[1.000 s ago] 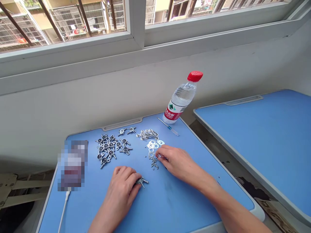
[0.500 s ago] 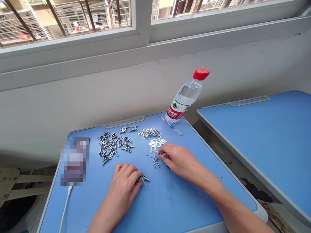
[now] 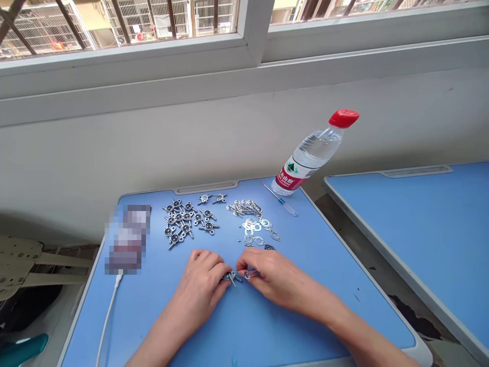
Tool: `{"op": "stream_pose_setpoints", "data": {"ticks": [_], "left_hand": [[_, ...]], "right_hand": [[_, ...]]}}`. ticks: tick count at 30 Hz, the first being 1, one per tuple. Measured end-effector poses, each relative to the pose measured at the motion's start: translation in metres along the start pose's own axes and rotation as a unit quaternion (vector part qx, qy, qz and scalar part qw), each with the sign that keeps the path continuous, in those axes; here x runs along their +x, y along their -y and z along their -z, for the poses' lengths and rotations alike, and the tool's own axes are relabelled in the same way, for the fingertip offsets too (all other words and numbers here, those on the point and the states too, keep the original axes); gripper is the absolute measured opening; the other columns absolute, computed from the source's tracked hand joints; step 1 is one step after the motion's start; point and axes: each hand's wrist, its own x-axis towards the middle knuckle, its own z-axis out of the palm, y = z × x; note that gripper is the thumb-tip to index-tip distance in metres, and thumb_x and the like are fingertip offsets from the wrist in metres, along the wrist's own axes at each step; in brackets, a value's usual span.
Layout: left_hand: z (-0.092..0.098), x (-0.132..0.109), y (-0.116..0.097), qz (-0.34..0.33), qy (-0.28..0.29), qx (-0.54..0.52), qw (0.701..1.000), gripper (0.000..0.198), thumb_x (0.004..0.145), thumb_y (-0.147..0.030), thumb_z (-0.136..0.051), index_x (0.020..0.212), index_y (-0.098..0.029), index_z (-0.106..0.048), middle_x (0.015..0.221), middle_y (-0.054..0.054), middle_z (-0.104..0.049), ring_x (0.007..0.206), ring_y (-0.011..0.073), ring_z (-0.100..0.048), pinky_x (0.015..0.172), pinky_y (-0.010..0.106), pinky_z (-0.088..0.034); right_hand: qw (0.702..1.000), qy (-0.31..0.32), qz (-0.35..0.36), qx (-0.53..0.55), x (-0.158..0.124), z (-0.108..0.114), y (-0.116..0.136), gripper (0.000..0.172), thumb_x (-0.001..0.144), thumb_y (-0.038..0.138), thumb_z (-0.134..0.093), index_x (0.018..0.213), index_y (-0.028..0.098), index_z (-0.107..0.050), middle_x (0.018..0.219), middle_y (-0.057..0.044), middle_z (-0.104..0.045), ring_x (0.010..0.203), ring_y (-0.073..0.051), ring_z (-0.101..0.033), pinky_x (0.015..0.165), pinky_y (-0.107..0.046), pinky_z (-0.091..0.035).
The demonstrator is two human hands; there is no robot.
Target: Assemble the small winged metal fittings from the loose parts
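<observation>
We hold a small winged metal fitting [image 3: 230, 277] in our left hand [image 3: 200, 285] above the blue desk [image 3: 267, 326], and our right hand [image 3: 277, 279] pinches a clear-handled screwdriver [image 3: 250, 274] just beside it.

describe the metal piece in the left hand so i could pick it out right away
On the blue desk under the window, find the person's left hand. At its fingertips is a small cross-shaped metal fitting with a round centre and stubby prongs. It matches the cluster of fittings further back, but this one is in the hand, almost touching the right hand.
</observation>
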Motion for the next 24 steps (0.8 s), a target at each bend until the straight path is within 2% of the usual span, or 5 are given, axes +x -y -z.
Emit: {"op": "stream_pose_setpoints", "data": {"ticks": [10,17,21,24], "left_hand": [[0.000,-0.001,-0.002,0.009,0.005,0.005,1.000,0.008,0.092,-0.016,-0.056,0.097,-0.019,-0.063,0.090,0.002,-0.062,0.083,0.0186,-0.052,0.081,0.036,-0.038],[0.000,0.000,-0.003,0.014,0.001,-0.002,1.000,0.007,0.089,-0.013,-0.060,0.094,-0.017,-0.064,0.089,0.002,-0.063,0.082,0.0181,-0.052,0.082,0.036,-0.037],[-0.001,0.000,-0.002,0.014,-0.002,-0.007,1.000,0.008,0.089,-0.012,-0.061,0.094,-0.017,-0.064,0.088,0.001,-0.063,0.081,0.0176,-0.052,0.081,0.036,-0.037],[-0.002,-0.001,-0.001,0.015,-0.001,-0.011,1.000,0.008,0.089,-0.013,-0.060,0.095,-0.018,-0.064,0.088,0.001,-0.063,0.082,0.0179,-0.052,0.081,0.036,-0.037]], "right_hand": [[0.992,-0.029,0.063,-0.107,0.002,-0.013,0.000,0.018,0.085,0.004,-0.049,0.084,0.017,-0.062,0.080,-0.002,-0.064,0.063,-0.015,-0.057,0.055,-0.026,-0.030],[0.959,-0.109,0.152,-0.212,0.001,-0.022,-0.004,0.026,0.085,0.000,-0.040,0.075,0.015,-0.059,0.067,-0.002,-0.056,0.047,-0.012,-0.041,0.048,-0.028,-0.018],[0.955,-0.131,0.171,-0.203,0.002,-0.024,-0.006,0.029,0.085,0.000,-0.037,0.073,0.016,-0.058,0.065,-0.001,-0.055,0.046,-0.012,-0.039,0.047,-0.028,-0.017],[0.966,-0.127,0.157,-0.161,0.004,-0.025,-0.007,0.023,0.084,0.002,-0.042,0.075,0.016,-0.058,0.068,-0.001,-0.058,0.048,-0.012,-0.044,0.047,-0.027,-0.021]]}}
